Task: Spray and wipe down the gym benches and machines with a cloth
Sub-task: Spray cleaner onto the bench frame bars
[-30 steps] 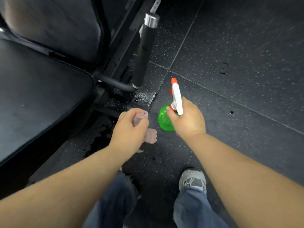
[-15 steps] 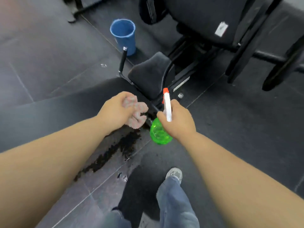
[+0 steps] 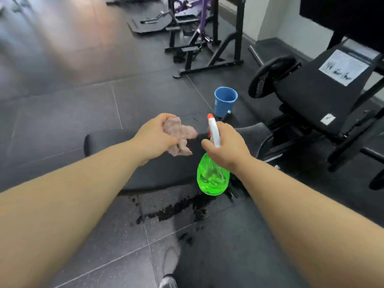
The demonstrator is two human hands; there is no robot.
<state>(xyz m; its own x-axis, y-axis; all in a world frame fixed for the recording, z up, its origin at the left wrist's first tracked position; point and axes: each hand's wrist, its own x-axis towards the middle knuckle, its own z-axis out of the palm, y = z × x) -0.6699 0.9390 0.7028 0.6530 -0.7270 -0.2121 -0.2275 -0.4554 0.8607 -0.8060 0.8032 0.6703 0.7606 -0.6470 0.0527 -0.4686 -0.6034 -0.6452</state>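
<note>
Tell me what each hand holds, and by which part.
The left hand grips the cloth by a bunched end, with the rest hanging free. The right hand holds the spray bottle by its neck.

A blue bucket (image 3: 225, 100) is set on the dark tiled floor (image 3: 62, 113), where a wet patch (image 3: 178, 208) is spread. A grey shoe (image 3: 168, 282) is seen at the bottom edge.
</note>
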